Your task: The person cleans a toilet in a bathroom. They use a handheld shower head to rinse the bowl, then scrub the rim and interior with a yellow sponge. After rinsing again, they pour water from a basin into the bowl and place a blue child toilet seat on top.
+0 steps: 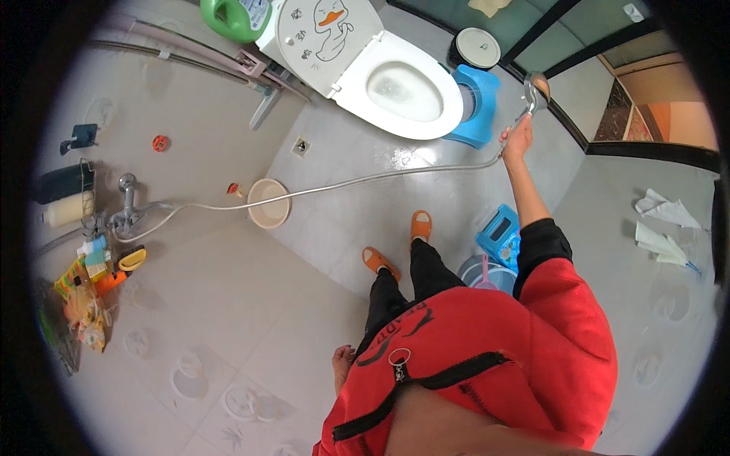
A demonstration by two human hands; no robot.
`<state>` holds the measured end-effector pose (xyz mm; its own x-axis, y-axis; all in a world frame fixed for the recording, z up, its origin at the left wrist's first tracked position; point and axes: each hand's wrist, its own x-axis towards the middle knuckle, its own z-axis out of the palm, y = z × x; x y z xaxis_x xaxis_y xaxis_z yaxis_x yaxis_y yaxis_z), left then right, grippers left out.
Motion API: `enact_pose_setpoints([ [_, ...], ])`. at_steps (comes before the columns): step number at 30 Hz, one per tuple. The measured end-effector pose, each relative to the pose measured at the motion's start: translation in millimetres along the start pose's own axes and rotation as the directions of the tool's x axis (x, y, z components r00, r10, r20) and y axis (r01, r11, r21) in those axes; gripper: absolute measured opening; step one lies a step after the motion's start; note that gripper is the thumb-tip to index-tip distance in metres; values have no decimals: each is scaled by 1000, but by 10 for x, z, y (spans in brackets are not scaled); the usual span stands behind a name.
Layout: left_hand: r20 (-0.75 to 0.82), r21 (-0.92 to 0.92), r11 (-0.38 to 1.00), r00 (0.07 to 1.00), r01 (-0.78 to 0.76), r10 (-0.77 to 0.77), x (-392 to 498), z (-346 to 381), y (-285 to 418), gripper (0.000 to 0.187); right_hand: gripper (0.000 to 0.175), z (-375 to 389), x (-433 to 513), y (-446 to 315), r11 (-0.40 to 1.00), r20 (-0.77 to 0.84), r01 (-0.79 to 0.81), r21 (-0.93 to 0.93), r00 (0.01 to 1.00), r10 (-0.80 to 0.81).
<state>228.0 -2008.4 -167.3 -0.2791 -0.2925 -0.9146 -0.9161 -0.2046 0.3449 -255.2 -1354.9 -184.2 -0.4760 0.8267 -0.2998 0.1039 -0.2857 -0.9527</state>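
Observation:
My right hand [518,138] is closed around the handle of a chrome hand shower [536,91], held out at the upper right near the black door frame. From it a metal shower hose [365,179] runs across the floor area to the wall-mounted mixer tap [128,211] at the left, passing over a beige basin [269,216]. My left hand [343,360] hangs low beside my body with its fingers curled; nothing shows in it. The white toilet [393,74] stands with its lid up, and a blue plastic step stool [485,108] touches its front.
Behind the stool stands a round bin [478,48]. A floor drain [301,146] lies left of the toilet. Near my right side are a blue stool [498,231] and a bucket [471,272] with a pink dipper [485,279]. Cloths [664,211] hang on the right wall.

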Motion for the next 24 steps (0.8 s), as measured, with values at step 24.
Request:
enact_pose_setpoints([
  [24, -175, -159, 974, 976, -161, 133, -348, 627, 728, 27, 41, 1197, -125, 110, 968, 257, -222, -115, 935, 245],
])
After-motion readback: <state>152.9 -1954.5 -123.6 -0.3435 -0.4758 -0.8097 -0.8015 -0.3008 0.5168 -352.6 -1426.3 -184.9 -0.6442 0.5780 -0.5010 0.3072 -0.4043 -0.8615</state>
